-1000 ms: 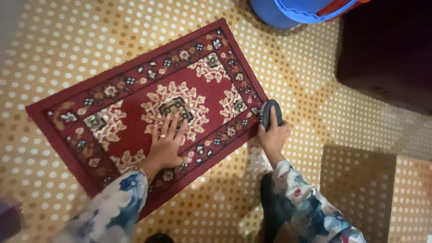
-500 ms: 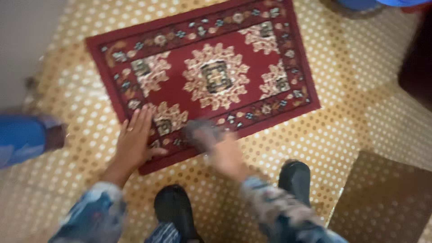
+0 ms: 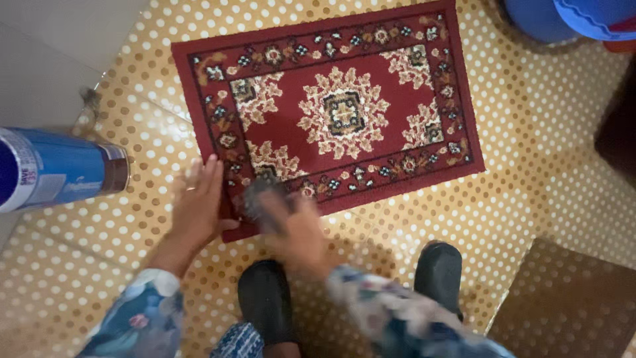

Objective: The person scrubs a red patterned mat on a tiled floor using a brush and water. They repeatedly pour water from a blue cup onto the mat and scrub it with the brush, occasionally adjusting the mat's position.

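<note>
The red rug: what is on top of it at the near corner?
The left hand lies flat on the red rug at its near-left corner. Beside it the blurred right hand holds a dark brush on the border. The pattern beneath them is covered.

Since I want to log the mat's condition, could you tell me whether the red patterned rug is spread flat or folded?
Spread flat: the red rug shows all four borders and its centre medallion on the dotted floor, with no folds visible. The left hand rests at its near corner.
</note>
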